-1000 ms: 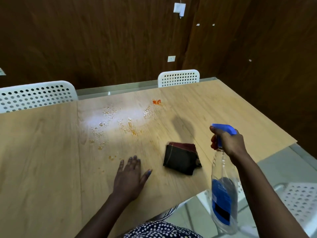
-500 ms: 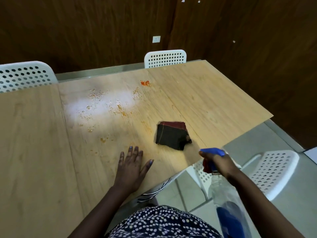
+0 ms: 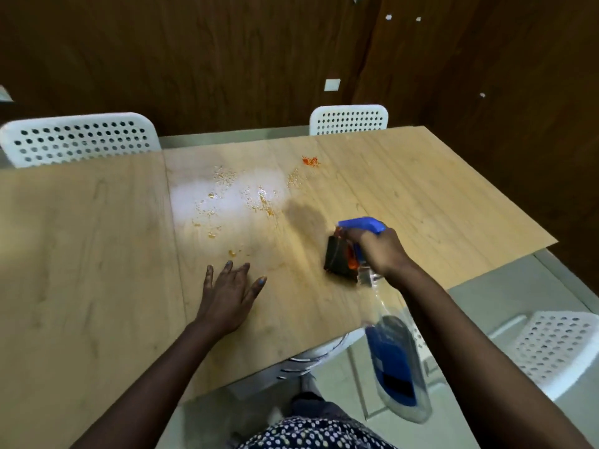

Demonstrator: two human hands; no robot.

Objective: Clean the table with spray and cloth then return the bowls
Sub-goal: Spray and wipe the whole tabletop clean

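Observation:
My right hand (image 3: 382,251) grips the neck of a clear spray bottle (image 3: 397,361) with a blue trigger head and blue label. The nozzle points left across the wooden table (image 3: 421,202). Partly hidden behind that hand and the trigger, a dark folded cloth (image 3: 335,259) lies on the table. My left hand (image 3: 227,293) rests flat on the table with fingers spread, holding nothing. Orange crumbs and stains (image 3: 256,197) are scattered over the table's middle, with a red-orange spot (image 3: 310,161) farther back. No bowls are in view.
White perforated chairs stand behind the table at far left (image 3: 77,137) and far centre (image 3: 350,118), and another chair (image 3: 557,345) sits at the lower right on the grey floor. A dark wood-panelled wall backs the table. The table's near edge runs diagonally past my right arm.
My right hand has lifted the spray bottle from below the table's edge to over the table, in front of the cloth. My left hand has stayed flat on the table.

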